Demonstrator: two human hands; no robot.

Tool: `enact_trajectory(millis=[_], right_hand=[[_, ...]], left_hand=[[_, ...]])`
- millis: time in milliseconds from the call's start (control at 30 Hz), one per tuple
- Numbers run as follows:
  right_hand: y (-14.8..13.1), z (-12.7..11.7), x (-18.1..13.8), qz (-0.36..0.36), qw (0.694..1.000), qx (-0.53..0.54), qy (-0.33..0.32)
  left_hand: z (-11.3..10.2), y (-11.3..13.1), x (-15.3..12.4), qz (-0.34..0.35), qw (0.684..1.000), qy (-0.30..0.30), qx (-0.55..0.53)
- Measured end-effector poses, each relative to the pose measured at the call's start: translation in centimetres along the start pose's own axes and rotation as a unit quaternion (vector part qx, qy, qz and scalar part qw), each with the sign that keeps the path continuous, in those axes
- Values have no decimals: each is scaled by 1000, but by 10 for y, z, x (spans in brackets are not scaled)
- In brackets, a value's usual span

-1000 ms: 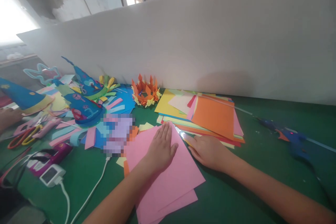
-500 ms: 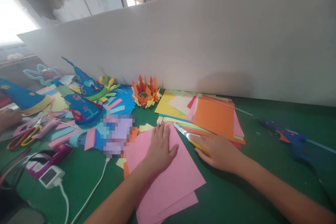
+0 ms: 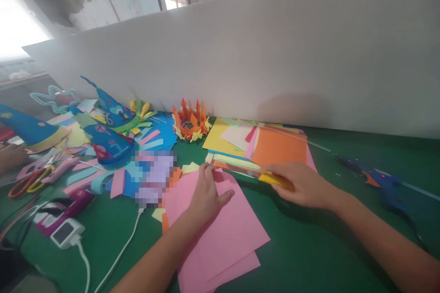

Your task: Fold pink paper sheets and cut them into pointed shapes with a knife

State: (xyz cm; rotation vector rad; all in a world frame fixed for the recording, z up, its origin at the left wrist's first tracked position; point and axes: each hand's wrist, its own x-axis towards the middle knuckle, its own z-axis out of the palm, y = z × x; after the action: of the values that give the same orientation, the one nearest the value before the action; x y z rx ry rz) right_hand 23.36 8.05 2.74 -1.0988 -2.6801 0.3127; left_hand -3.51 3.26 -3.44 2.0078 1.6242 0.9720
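Observation:
My left hand (image 3: 205,194) rests on a stack of pink paper sheets (image 3: 220,238) on the green table (image 3: 309,256). Its fingers are curled and pinch the far corner of the top pink sheet, lifting it slightly. My right hand (image 3: 302,185) is closed around a yellow-handled utility knife (image 3: 273,178). The knife is held low over the near edge of a pile of coloured paper (image 3: 271,149), with its blade pointing left.
An orange paper crown (image 3: 190,121) stands by the white board (image 3: 275,55) at the back. Blue paper cones (image 3: 110,144), paper strips and scissors (image 3: 29,181) lie at the left. A blue glue gun (image 3: 374,176) lies right; another person's hand (image 3: 10,158) shows at far left.
My right hand has lifted the knife off the pink sheet's edge and moved it right and back. My left hand went from lying flat to pinching the sheet's far corner.

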Motion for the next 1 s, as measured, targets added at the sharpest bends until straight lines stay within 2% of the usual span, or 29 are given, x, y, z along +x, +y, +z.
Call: enact_trajectory(millis=[133, 267, 367, 467, 600, 767, 867, 1000], right_hand=[[21, 8, 3, 120, 986, -104, 41], [34, 20, 5, 176, 966, -182, 61], [37, 24, 6, 143, 962, -221, 77], [27, 23, 9, 83, 966, -212, 125], [-5, 26, 17, 20, 987, -56, 147], [-44, 41, 41, -46, 991, 67, 106], [-57, 52, 57, -72, 988, 56, 123], [-62, 68, 68, -89, 985, 17, 147]], left_hand=[[-1, -1, 0, -4, 1000, -9, -7], [0, -1, 0, 4, 1000, -10, -13], [0, -1, -1, 6, 1000, -8, -11], [-1, 0, -1, 7, 1000, -6, -10], [0, 0, -2, 4, 1000, -6, -17], [4, -5, -2, 28, 999, 14, -20], [6, -7, -1, 45, 998, 26, -25], [8, -7, -2, 40, 998, 33, -34]])
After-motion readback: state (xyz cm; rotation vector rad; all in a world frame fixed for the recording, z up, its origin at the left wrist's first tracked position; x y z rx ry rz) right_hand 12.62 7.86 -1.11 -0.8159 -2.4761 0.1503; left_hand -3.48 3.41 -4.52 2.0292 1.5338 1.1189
